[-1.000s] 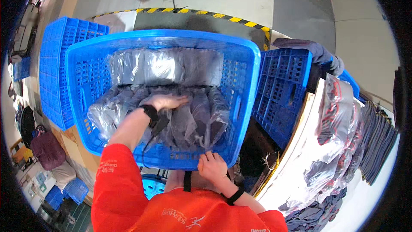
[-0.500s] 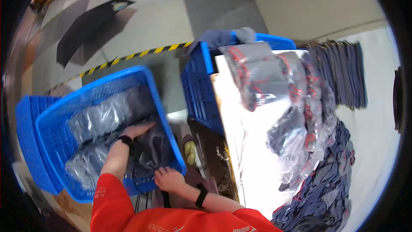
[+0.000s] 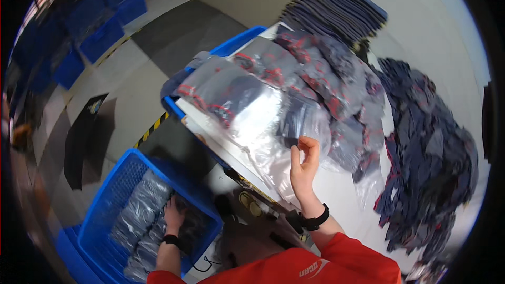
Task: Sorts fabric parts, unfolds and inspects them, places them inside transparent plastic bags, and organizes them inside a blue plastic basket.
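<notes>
In the blue plastic basket (image 3: 108, 194) at the lower left lie dark garments packed in clear plastic bags (image 3: 141, 208). My left hand (image 3: 173, 215) rests on them, its fingers spread and holding nothing. Over the white table my right hand (image 3: 306, 163) is raised at the near end of a dark folded garment in a clear bag (image 3: 297, 118). Its fingers are curved, with a gap between thumb and forefinger. Several more bagged grey garments with red edging (image 3: 268, 60) are heaped behind and beside that bag.
A neat row of dark folded garments (image 3: 334, 10) lies at the far side of the white table (image 3: 344, 192). To the right is a loose pile of dark clothing (image 3: 426, 142). A black umbrella (image 3: 81, 147) lies on the floor, with blue bins (image 3: 102, 37) beyond.
My right hand has left the blue basket's rim and moved right, over the bagged garments on the table. My left hand stays in the basket. The view has turned toward the table.
</notes>
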`<action>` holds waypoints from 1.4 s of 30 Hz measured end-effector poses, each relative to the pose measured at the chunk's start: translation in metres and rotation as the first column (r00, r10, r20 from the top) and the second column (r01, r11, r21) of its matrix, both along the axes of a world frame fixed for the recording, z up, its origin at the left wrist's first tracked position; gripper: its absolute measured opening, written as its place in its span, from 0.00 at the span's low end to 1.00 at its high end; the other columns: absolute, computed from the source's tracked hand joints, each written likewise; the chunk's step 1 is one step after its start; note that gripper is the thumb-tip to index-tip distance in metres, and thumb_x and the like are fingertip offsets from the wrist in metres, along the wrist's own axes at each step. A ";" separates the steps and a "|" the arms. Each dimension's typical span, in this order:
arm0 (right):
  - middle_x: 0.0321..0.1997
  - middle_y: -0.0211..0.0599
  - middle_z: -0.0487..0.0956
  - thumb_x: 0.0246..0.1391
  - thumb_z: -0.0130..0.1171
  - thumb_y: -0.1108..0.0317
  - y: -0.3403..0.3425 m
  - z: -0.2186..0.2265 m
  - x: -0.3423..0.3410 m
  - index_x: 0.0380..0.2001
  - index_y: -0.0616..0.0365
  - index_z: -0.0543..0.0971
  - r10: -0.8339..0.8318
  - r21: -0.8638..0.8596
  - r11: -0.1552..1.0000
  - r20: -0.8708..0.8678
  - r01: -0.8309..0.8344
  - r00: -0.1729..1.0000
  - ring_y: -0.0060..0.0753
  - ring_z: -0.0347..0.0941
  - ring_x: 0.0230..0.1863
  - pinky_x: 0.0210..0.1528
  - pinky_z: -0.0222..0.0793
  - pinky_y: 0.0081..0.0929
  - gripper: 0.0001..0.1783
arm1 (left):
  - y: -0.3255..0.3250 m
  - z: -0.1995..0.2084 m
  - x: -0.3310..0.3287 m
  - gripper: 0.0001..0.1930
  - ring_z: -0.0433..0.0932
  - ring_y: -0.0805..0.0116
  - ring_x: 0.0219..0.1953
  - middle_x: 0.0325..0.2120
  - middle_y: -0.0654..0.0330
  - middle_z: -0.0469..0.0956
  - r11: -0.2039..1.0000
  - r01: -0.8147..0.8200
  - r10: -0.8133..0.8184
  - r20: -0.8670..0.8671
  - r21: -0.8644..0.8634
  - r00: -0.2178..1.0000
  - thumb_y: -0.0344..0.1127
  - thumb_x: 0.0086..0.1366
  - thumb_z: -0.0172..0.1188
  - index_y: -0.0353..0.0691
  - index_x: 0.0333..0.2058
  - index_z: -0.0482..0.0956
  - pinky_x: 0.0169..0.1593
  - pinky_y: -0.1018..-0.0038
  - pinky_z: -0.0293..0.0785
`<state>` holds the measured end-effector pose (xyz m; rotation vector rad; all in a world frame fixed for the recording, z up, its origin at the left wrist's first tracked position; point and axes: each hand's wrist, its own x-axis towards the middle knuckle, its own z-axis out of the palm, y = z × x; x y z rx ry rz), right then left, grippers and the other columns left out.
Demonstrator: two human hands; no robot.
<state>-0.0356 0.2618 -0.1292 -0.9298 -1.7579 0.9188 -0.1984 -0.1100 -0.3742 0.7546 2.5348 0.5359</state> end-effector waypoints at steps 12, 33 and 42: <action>0.38 0.40 0.71 0.47 0.55 0.74 0.071 -0.043 0.202 0.40 0.64 0.71 -0.556 0.111 0.831 0.236 0.546 0.797 0.33 0.68 0.37 0.42 0.65 0.28 0.14 | -0.026 0.018 0.019 0.35 0.63 0.49 0.56 0.51 0.46 0.67 0.974 -0.065 0.067 0.000 0.219 0.998 0.15 0.47 0.51 0.38 0.57 0.60 0.60 0.65 0.56; 0.35 0.42 0.77 0.48 0.58 0.70 0.030 -0.091 0.337 0.38 0.66 0.75 -0.433 -0.782 0.622 -0.308 0.034 0.847 0.32 0.74 0.33 0.32 0.70 0.26 0.14 | 0.282 0.226 0.281 0.05 0.74 0.66 0.34 0.29 0.56 0.75 0.509 0.576 -0.647 -0.156 0.640 0.746 0.22 0.57 0.51 0.33 0.32 0.75 0.40 0.75 0.69; 0.37 0.44 0.68 0.42 0.58 0.70 0.039 -0.078 0.576 0.37 0.58 0.70 -0.729 0.331 0.643 0.542 0.691 0.419 0.49 0.68 0.38 0.43 0.65 0.38 0.16 | 0.298 0.221 0.410 0.06 0.75 0.61 0.32 0.29 0.54 0.76 0.370 0.706 -0.898 0.037 0.604 0.439 0.22 0.57 0.51 0.34 0.32 0.77 0.38 0.74 0.70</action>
